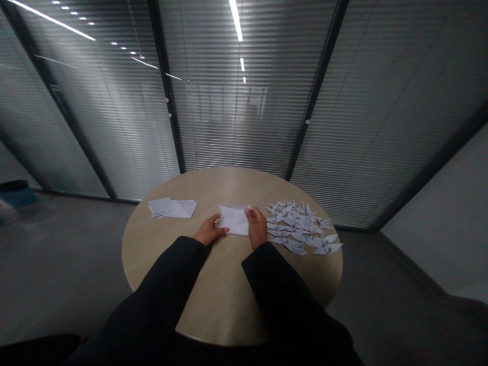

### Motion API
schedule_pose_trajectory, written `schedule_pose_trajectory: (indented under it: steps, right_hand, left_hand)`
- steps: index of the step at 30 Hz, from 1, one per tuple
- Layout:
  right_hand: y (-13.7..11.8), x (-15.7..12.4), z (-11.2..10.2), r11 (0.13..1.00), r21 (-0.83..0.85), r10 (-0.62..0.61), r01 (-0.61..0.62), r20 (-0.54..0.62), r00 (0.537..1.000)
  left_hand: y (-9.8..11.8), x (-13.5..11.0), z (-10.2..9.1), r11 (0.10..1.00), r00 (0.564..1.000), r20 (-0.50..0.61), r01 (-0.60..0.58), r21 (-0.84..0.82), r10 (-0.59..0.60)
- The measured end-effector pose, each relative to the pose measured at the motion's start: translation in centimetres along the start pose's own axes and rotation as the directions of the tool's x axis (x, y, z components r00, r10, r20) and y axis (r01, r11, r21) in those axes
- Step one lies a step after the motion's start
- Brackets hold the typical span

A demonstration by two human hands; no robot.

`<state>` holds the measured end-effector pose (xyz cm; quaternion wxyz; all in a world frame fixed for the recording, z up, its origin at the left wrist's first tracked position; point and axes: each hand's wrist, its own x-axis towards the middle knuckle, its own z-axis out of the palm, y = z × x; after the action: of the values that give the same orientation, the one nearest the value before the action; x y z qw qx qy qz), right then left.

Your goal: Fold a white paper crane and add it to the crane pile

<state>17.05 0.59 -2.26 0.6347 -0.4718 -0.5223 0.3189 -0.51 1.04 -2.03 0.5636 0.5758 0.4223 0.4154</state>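
At my remote post, I saw the left hand (211, 230) pinching the left side of a faintly creased white sheet (235, 218), while the right hand (257, 227) gripped its right edge, so the paper sat between them above mid-table. Farther out, flat rectangular slips (179, 208) overlapped at left; pointed folded paper shapes (299, 229) crowded the right. The round, wood-grained table (229, 183) bore both, with thin-slatted blinds (236, 137) beyond.

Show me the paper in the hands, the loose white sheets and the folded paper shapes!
Held paper (235, 220): head view, middle of the sheet.
Loose sheets (179, 209): head view, middle of the pile.
Folded shapes (301, 227): head view, middle of the group.
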Motion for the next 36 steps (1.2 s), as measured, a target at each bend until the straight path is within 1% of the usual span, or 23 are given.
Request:
schedule_pose_trajectory:
  steps: [2,3,5,7,9,11,13,15,17,19,21,23,25,27,29,31,33,36]
  right_hand:
    - [0.0,0.3,-0.1,0.999,-0.019,-0.049,0.048,-0.059,0.997]
    - [0.1,0.4,-0.1,0.997,-0.031,-0.072,0.070,-0.069,0.995]
    - [0.0,0.5,-0.2,0.994,-0.059,-0.095,0.092,-0.039,0.995]
    - [0.0,0.5,-0.3,0.989,-0.106,-0.102,0.103,0.012,0.995]
    - [-0.2,0.2,-0.2,0.981,-0.150,-0.108,0.122,0.099,0.989]
    - [-0.6,-0.2,0.0,0.973,-0.164,-0.124,0.164,0.228,0.966]
    - [-1.0,-0.6,0.1,0.957,-0.163,-0.174,0.238,0.335,0.926]
    - [-1.4,-0.9,0.2,0.930,-0.181,-0.231,0.321,0.391,0.891]
    - [-1.7,-0.9,0.1,0.895,-0.213,-0.275,0.392,0.429,0.860]
    - [-2.0,-0.9,0.0,0.859,-0.243,-0.304,0.450,0.466,0.831]
    - [-2.1,-0.8,-0.1,0.826,-0.268,-0.323,0.497,0.497,0.805]
    - [-2.2,-0.8,-0.1,0.794,-0.296,-0.334,0.530,0.516,0.789]
    - [-2.3,-0.9,0.0,0.764,-0.329,-0.348,0.555,0.515,0.783]
    - [-2.4,-1.0,0.1,0.731,-0.373,-0.373,0.572,0.484,0.792]
    - [-2.6,-1.2,0.2,0.698,-0.425,-0.407,0.576,0.426,0.808]
    - [-2.8,-1.5,0.3,0.670,-0.462,-0.445,0.580,0.375,0.813]
    - [-2.9,-1.8,0.6,0.647,-0.467,-0.482,0.603,0.361,0.798]
    - [-2.9,-2.2,1.1,0.610,-0.429,-0.528,0.666,0.407,0.745]
  left_hand:
    - [0.2,-0.3,0.2,0.998,0.998,0.062,0.037,-0.056,-0.034]
    - [0.5,-0.5,0.3,0.993,0.996,0.077,0.041,-0.114,-0.032]
    - [1.2,-0.9,0.5,0.962,0.995,0.089,-0.024,-0.271,0.050]
    - [1.8,-1.2,0.6,0.929,0.994,0.035,-0.083,-0.362,0.102]
    - [2.2,-1.2,0.6,0.911,0.998,-0.008,-0.059,-0.407,0.061]
    - [2.3,-1.1,0.5,0.905,1.000,-0.002,0.005,-0.426,-0.007]
    - [2.0,-0.9,0.5,0.915,0.999,0.023,0.047,-0.400,-0.041]
    - [1.6,-0.8,0.4,0.942,0.997,0.061,0.055,-0.332,-0.037]
    - [1.1,-0.6,0.3,0.968,0.991,0.134,0.058,-0.244,-0.025]
    - [0.6,-0.5,0.0,0.988,0.973,0.229,0.072,-0.139,-0.038]
    - [0.2,-0.4,-0.4,0.998,0.962,0.269,0.057,-0.015,-0.051]
    - [0.0,-0.3,-0.7,0.995,0.963,0.266,0.029,0.092,-0.052]
    - [-0.2,-0.2,-0.8,0.988,0.967,0.250,0.016,0.153,-0.054]
    - [-0.3,0.0,-0.8,0.986,0.975,0.213,0.022,0.165,-0.058]
    - [-0.4,0.1,-0.7,0.992,0.988,0.141,0.039,0.121,-0.056]
    - [-0.4,0.2,-0.5,0.997,0.997,0.045,0.055,0.046,-0.057]
    - [-0.4,0.3,-0.4,0.999,0.997,-0.055,0.046,-0.025,-0.047]
    - [-0.1,0.4,-0.4,0.995,0.985,-0.172,-0.009,-0.099,-0.008]
